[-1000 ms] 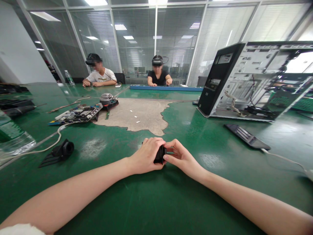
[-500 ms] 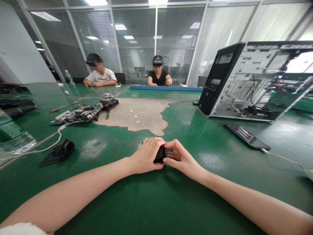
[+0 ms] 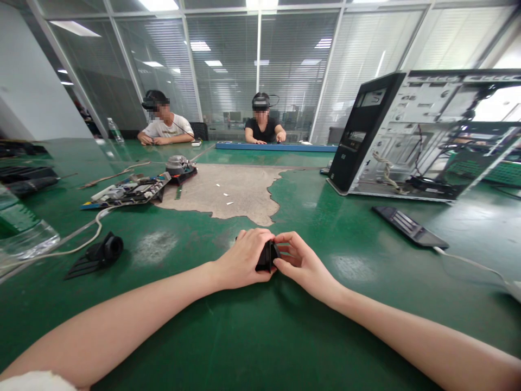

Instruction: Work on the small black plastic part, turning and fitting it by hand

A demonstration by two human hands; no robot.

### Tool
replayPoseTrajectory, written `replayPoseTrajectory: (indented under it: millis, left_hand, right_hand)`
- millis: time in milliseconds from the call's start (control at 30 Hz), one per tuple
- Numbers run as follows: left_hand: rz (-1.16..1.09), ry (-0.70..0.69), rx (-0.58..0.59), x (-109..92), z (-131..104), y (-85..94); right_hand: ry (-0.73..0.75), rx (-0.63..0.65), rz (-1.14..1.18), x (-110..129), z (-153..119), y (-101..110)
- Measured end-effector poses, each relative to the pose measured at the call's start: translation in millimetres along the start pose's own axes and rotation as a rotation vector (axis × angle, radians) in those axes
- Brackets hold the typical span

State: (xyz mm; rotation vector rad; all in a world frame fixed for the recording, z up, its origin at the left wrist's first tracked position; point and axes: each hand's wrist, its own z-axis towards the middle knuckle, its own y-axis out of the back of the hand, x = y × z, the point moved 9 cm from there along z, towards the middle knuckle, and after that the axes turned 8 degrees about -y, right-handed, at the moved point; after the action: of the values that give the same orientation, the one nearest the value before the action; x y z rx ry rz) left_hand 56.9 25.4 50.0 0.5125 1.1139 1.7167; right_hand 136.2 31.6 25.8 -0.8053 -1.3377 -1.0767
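A small black boxy part [image 3: 264, 257] is between my hands, low over the green tabletop [image 3: 260, 331]. My left hand [image 3: 246, 257] wraps over it from the left and hides most of it. From the right, my right hand [image 3: 297, 257] pinches a thin black edge of the part between thumb and fingertips. That edge leans a little away from the rest, and I cannot tell whether it is a separate piece. What exactly the part is does not show.
To the left lie a black plastic piece with a round ring [image 3: 100, 252], a circuit board [image 3: 128, 190], a fan-like cooler [image 3: 179, 167] and a water bottle [image 3: 24, 225]. An opened computer case [image 3: 391, 141] stands right, behind a dark flat device [image 3: 409, 227] with a cable. Two people sit opposite.
The black edge at my right fingertips has tilted slightly to the right, away from the rest of the part. My left hand stays nearly still.
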Motion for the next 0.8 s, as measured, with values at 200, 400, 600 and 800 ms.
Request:
replayPoseTrajectory:
  millis: [200,400,600,800]
  left_hand:
    - [-0.061,0.189,0.015,16,-2,-0.5]
    - [-0.162,0.299,0.014,27,-3,-3.0]
    - [-0.019,0.199,-0.002,14,-3,1.0]
    - [0.038,0.152,-0.016,8,-4,1.2]
  right_hand:
    - [-0.027,-0.123,-0.181,-3,1,14]
    - [0.007,-0.154,-0.449,-5,0,16]
    - [-0.114,-0.195,-0.339,-15,5,24]
    - [-0.068,-0.074,-0.095,-7,-4,1]
